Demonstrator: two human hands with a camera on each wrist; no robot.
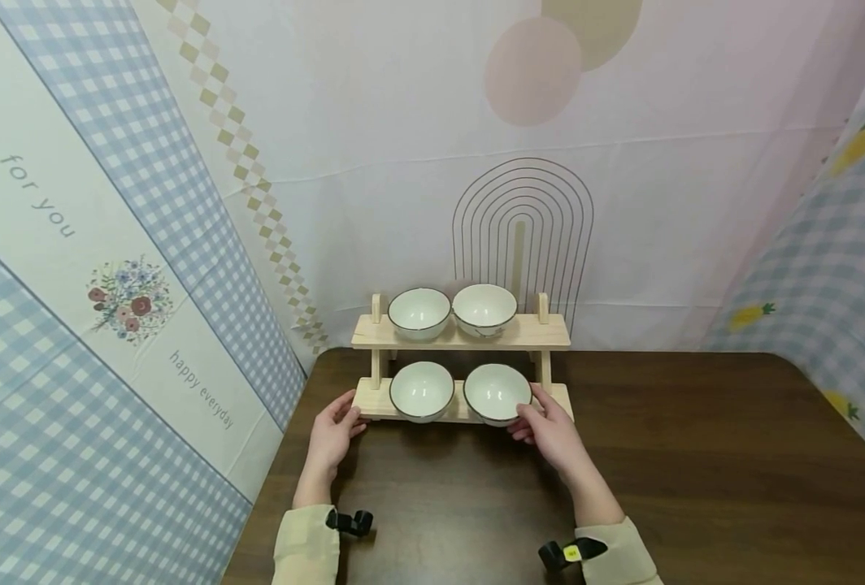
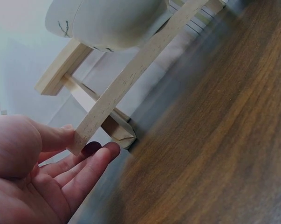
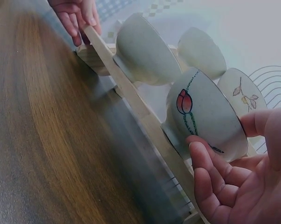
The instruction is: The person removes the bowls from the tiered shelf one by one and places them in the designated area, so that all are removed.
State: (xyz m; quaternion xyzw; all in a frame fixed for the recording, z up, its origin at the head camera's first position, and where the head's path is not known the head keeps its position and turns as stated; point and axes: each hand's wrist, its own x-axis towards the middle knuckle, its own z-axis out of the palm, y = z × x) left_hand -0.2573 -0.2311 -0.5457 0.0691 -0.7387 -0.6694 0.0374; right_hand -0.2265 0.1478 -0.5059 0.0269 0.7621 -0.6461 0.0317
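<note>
A two-tier wooden rack [image 1: 462, 331] holds two bowls on each shelf. My left hand [image 1: 330, 435] grips the left end of the lower shelf [image 2: 107, 100], thumb on top and fingers beneath. With thumb and fingers, my right hand [image 1: 553, 431] holds the lower right bowl [image 1: 497, 393], which has a red tulip on its side in the right wrist view [image 3: 184, 101]. Beside it stands the lower left bowl [image 1: 422, 392]. Above are the upper left bowl [image 1: 419, 314] and the upper right bowl [image 1: 485, 309].
The rack stands at the back of a dark wooden table [image 1: 696, 455], close to a patterned cloth backdrop [image 1: 374, 203]. A blue checked cloth [image 1: 110, 106] hangs at the left and another [image 1: 791, 268] at the right.
</note>
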